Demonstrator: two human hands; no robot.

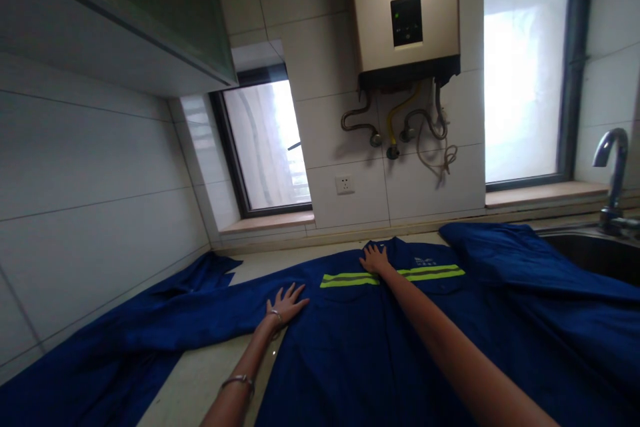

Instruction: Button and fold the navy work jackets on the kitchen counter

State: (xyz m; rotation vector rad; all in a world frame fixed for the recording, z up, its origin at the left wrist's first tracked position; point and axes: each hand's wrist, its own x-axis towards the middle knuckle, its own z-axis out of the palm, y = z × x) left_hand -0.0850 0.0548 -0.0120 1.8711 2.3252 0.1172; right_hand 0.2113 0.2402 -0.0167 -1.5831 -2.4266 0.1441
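A dark blue work jacket (pixel 340 340) lies spread front side up on the countertop, with a yellow-green reflective stripe (pixel 435 273) across its chest and small pale lettering above the stripe. My left hand (pixel 286 305) rests flat with fingers spread near the jacket's armpit, where the left-hand sleeve (pixel 210 310) begins. Just below the collar, my right hand (pixel 375 259) presses on the chest, its fingers apart, and its wrist crosses the stripe. Bracelets circle my left wrist and forearm. Toward the right, the other sleeve (pixel 500 253) lies bunched beside the sink.
A sink (pixel 575 250) with a chrome faucet (pixel 615 173) is at the right. A water heater (pixel 405 13) with pipes hangs on the tiled wall above a socket (pixel 345 185). A wall cabinet (pixel 125 13) juts out at the upper left. Bare countertop (pixel 200 380) shows at lower left.
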